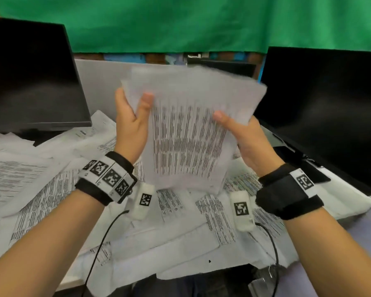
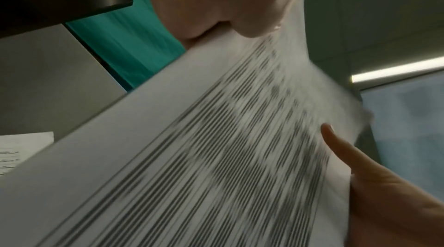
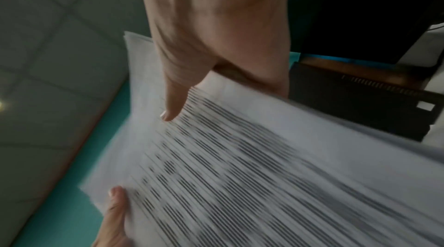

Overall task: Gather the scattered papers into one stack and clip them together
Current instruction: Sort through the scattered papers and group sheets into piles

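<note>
Left hand (image 1: 131, 123): the stack (image 1: 189, 133) is pinched at its left edge, thumb on the front.
Right hand (image 1: 246, 140): the right edge is gripped likewise.
Stack: held upright above the desk, blurred, printed in dense lines.
Around: loose sheets (image 1: 51, 189) are spread below; dark monitors (image 1: 30, 76) stand at both sides.

The head camera looks forward and down from above both forearms, taking in the paper-strewn tabletop (image 1: 362, 232) and two dark monitors. Each wrist camera sits very close under its own palm, tilted upward past the fingers toward the ceiling. All three views share the held sheaf of papers (image 1: 186, 133) (image 2: 216, 156) (image 3: 252, 175), and each wrist view catches the opposite thumb.
</note>
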Motion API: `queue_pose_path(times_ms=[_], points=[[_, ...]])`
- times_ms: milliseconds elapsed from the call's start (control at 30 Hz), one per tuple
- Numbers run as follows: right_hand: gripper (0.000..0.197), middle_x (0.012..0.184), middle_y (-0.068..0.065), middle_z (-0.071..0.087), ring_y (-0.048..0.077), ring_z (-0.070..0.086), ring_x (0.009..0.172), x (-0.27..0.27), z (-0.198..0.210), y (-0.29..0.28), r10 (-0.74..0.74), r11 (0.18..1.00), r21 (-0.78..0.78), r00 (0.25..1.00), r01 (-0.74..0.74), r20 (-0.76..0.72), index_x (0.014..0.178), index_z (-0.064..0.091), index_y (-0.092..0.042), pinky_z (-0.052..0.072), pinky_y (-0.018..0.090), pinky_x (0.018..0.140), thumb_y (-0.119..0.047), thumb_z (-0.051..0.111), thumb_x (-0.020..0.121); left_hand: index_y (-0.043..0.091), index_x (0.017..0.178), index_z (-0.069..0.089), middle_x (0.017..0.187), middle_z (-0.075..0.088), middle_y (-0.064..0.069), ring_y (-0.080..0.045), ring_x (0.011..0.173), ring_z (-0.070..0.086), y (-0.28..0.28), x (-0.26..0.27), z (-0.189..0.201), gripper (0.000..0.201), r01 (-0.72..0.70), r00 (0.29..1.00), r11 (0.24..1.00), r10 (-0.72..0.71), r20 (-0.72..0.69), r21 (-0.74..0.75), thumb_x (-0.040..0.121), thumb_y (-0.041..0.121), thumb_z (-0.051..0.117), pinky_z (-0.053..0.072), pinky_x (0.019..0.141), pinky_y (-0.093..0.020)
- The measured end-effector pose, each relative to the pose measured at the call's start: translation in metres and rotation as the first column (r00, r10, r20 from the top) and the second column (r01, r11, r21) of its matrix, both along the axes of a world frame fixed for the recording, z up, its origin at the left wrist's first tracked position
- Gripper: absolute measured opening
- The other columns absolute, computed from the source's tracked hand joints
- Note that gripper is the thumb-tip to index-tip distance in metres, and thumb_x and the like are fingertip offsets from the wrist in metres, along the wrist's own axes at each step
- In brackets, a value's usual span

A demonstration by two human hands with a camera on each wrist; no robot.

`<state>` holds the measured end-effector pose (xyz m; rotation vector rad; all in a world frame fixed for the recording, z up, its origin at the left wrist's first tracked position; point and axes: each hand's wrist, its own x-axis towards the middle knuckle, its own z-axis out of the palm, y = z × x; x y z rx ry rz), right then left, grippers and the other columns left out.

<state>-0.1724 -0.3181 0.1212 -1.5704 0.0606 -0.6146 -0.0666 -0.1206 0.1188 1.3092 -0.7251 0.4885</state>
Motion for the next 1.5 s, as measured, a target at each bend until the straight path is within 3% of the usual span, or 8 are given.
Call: queue_pose_path(times_ms=[267, 433, 667, 867, 1100, 1267, 1367, 1500], points=[[0.036, 0.115, 0.004, 0.072, 0.017, 0.070, 0.106, 0.009, 0.007, 0.012, -0.113, 0.993, 0.054, 0.983, 0.106, 0.146, 0.116, 0.064, -0.020, 0.055, 0.040, 0.096, -0.019, 0.078, 0.083, 0.005, 0.112, 0.040, 0.104, 0.044, 0.010, 0.015, 0.094, 0.046, -0.030, -0.016, 0.023, 0.022, -0.116, 0.974, 0.991, 0.125, 0.187, -0.059, 0.090, -0.001, 0.041, 0.036, 0.088, -0.008], [0.029, 0.107, -0.011, 0.072, 0.003, 0.069, 0.097, -0.004, -0.045, 0.002, 0.028, 0.998, -0.049, 0.958, -0.044, -0.285, 0.110, 0.062, -0.034, 0.046, 0.044, 0.107, -0.034, 0.074, 0.083, 0.021, 0.132, 0.050, 0.131, 0.058, -0.004, -0.018, 0.123, 0.053, 0.000, 0.016, -0.030, 0.076, 0.374, 0.819, 0.883, -0.170, -0.547, 0.285, 0.070, 0.063, 0.067, 0.041, 0.104, -0.045], [0.054, 0.123, 0.000, 0.070, 0.013, 0.066, 0.115, 0.022, -0.036, 0.004, -0.097, 0.991, 0.091, 0.995, 0.095, 0.016, 0.126, 0.061, -0.018, 0.049, 0.039, 0.103, -0.031, 0.082, 0.078, 0.020, 0.094, 0.059, 0.097, 0.065, 0.000, -0.014, 0.094, 0.064, -0.029, 0.000, -0.010, 0.021, 0.241, 0.893, 0.969, -0.200, -0.402, 0.052, 0.081, 0.007, 0.067, 0.051, 0.086, -0.029], [0.067, 0.122, 0.004, 0.071, 0.024, 0.066, 0.116, 0.003, -0.134, -0.019, 0.232, 0.971, 0.163, 0.849, -0.174, -0.474, 0.123, 0.065, -0.015, 0.043, 0.052, 0.109, -0.029, 0.090, 0.063, 0.015, 0.124, 0.056, 0.131, 0.059, -0.004, -0.019, 0.121, 0.054, 0.003, 0.034, -0.105, 0.094, 0.754, 0.532, 0.525, -0.137, -0.835, 0.394, 0.043, 0.051, 0.087, 0.035, 0.109, -0.039], [0.037, 0.111, 0.003, 0.074, 0.022, 0.071, 0.103, 0.001, -0.125, -0.019, -0.079, 0.981, 0.134, 0.927, 0.137, -0.368, 0.121, 0.065, -0.010, 0.053, 0.045, 0.098, -0.019, 0.074, 0.087, 0.012, 0.118, 0.054, 0.107, 0.067, -0.007, -0.024, 0.091, 0.066, -0.011, 0.028, -0.121, 0.044, 0.381, 0.630, 0.829, 0.092, -0.771, 0.410, 0.089, 0.046, 0.057, 0.054, 0.071, -0.033], [0.045, 0.135, 0.000, 0.060, 0.023, 0.058, 0.121, -0.012, -0.128, -0.034, 0.009, 0.925, -0.250, 0.677, -0.285, -0.736, 0.138, 0.053, -0.014, 0.045, 0.044, 0.107, -0.035, 0.056, 0.098, 0.008, 0.085, 0.054, 0.068, 0.048, -0.003, -0.016, 0.055, 0.044, -0.010, 0.014, -0.146, 0.030, 0.320, 0.742, 0.596, 0.326, -0.586, 0.736, 0.096, 0.036, 0.051, 0.031, 0.049, -0.023], [0.058, 0.140, 0.004, 0.051, 0.026, 0.051, 0.127, -0.033, -0.116, -0.086, -0.416, 0.845, -0.534, 0.615, -0.010, -0.670, 0.141, 0.048, -0.007, 0.043, 0.041, 0.106, -0.044, 0.054, 0.097, 0.014, 0.079, 0.047, 0.065, 0.040, 0.000, -0.013, 0.051, 0.035, -0.005, 0.010, -0.147, 0.037, 0.329, 0.736, 0.569, 0.346, -0.582, 0.754, 0.096, 0.047, 0.042, 0.027, 0.049, -0.023], [0.072, 0.149, 0.020, 0.043, 0.036, 0.043, 0.136, -0.066, -0.117, -0.144, -0.706, 0.667, -0.738, 0.227, -0.105, -0.671, 0.145, 0.038, 0.002, 0.037, 0.042, 0.112, -0.047, 0.055, 0.095, 0.016, 0.089, 0.044, 0.074, 0.046, -0.001, -0.013, 0.061, 0.042, -0.010, -0.001, -0.143, 0.019, 0.388, 0.690, 0.646, 0.269, -0.672, 0.658, 0.101, 0.028, 0.038, 0.034, 0.053, -0.023]])
